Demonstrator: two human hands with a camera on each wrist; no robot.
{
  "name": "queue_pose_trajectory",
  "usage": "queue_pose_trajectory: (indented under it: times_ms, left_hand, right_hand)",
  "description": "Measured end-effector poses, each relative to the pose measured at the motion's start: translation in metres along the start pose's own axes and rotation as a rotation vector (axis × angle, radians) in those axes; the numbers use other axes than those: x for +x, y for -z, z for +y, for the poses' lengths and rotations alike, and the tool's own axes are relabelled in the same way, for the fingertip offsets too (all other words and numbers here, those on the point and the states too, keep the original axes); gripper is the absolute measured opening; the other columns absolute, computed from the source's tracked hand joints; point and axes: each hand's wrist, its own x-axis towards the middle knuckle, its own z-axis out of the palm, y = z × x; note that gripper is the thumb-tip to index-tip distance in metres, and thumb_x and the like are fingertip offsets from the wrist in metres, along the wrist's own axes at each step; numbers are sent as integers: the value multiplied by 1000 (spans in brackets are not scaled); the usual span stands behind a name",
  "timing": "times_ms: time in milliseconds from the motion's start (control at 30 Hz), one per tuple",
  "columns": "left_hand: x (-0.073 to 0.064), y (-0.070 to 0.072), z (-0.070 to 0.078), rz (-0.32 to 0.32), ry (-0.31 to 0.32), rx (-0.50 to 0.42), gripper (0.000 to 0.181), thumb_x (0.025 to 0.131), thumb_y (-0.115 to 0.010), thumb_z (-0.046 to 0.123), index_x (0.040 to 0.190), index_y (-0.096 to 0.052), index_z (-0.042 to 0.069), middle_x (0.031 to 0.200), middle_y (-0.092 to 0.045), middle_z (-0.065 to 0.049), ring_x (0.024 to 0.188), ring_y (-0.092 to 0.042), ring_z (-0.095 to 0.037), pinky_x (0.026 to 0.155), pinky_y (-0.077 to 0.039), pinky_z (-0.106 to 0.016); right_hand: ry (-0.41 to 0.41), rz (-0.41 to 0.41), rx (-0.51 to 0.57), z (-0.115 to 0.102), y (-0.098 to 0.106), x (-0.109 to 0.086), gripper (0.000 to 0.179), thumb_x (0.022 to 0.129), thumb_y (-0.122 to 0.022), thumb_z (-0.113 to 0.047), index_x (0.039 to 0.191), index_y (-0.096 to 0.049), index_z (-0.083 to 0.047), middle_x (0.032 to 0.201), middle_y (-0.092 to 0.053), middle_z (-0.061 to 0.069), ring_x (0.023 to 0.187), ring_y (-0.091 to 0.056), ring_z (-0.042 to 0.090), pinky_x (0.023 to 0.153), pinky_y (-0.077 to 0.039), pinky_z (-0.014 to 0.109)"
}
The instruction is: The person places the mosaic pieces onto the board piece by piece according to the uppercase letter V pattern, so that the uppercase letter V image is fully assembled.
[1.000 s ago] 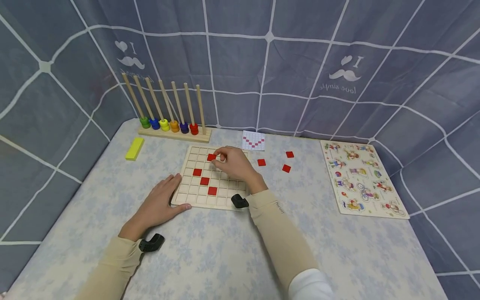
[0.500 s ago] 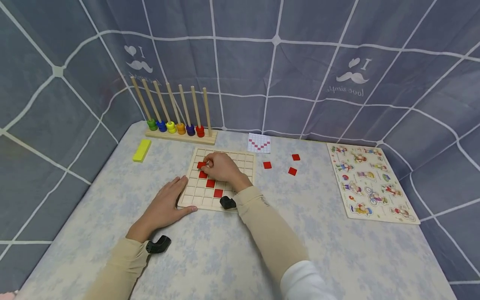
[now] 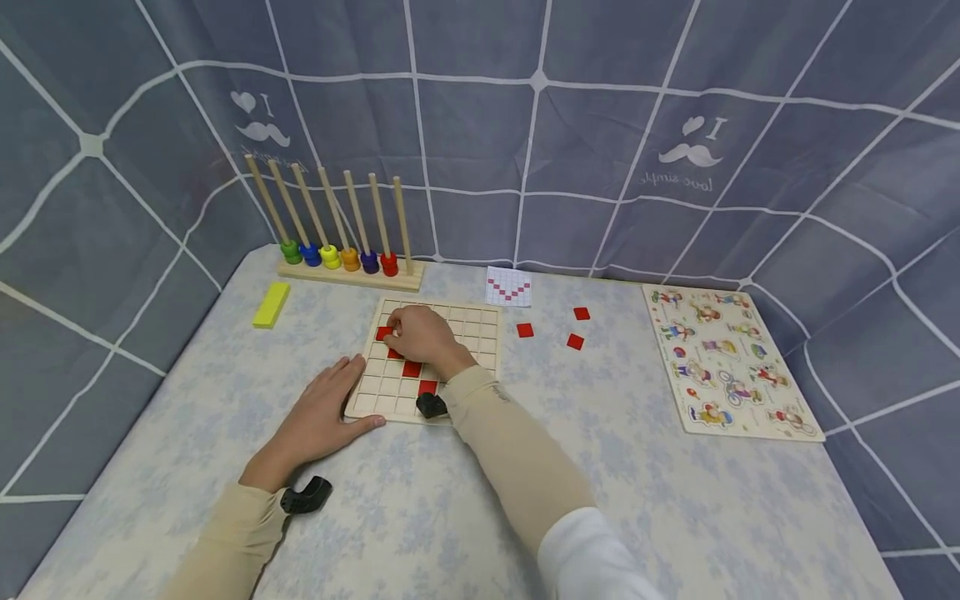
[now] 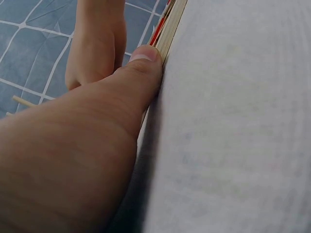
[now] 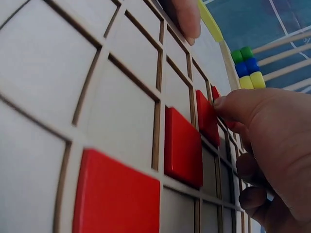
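A wooden grid board [image 3: 372,403] lies on the table. My right hand [image 3: 424,335] is over its upper left area and pinches a red square tile [image 3: 383,332] at a cell near the left edge. In the right wrist view the thumb [image 5: 238,104] touches that far tile, mostly hidden by the hand. Other red tiles sit in cells in a diagonal line, including the nearest tile [image 3: 427,387] and a middle tile [image 5: 183,148]. My left hand [image 3: 318,417] rests at the board's lower left corner, fingers along the left side and thumb against the front edge.
Right of the board lie loose red tiles [image 3: 575,342]. Behind it are a pattern card [image 3: 508,287] and a peg stand [image 3: 345,277] with coloured rings. A yellow block [image 3: 272,305] lies at the left, and a picture puzzle board [image 3: 731,358] at the right.
My right hand has carried the red tile left and slightly toward me, from an upper cell to the cell beyond the diagonal line of tiles. The left hand has stayed at the board's corner.
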Motion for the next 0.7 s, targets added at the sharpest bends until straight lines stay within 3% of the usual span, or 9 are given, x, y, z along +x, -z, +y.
queue_pose_trajectory:
  times_ms: [300,500,533,700]
  left_hand:
    - [-1,3,-2,-22,-7,-2,108,89,-68,65,163,-20,3,168,-25,-20,156,-19,-43,125,-18,-64]
    - [0,1,-4,-18,-14,-6,108,89,-69,63,164,-19,4,169,-24,-19,157,-18,-42,125,-17,-63]
    - [0,0,-4,-19,-12,-7,108,89,-69,63,164,-18,4,169,-24,-19,157,-18,-42,125,-17,-63]
    - [-1,0,-4,-22,2,-6,108,89,-69,63,164,-18,4,169,-23,-20,157,-18,-43,125,-17,-65]
  right_hand:
    - [-77,-8,-46,-12,1,3,31,99,-66,-37,125,-75,-22,115,-75,-6,98,-70,13,86,-59,27]
    - [-101,0,68,-8,2,0,32,98,-68,-38,126,-76,-23,123,-74,-5,109,-69,15,93,-58,30]
    - [-97,-6,108,-5,3,-1,33,98,-69,-38,126,-75,-23,123,-74,-5,108,-69,14,92,-58,30]
    - [-47,24,390,28,13,-15,37,97,-70,-36,129,-73,-19,98,-74,0,73,-60,11,65,-50,24]
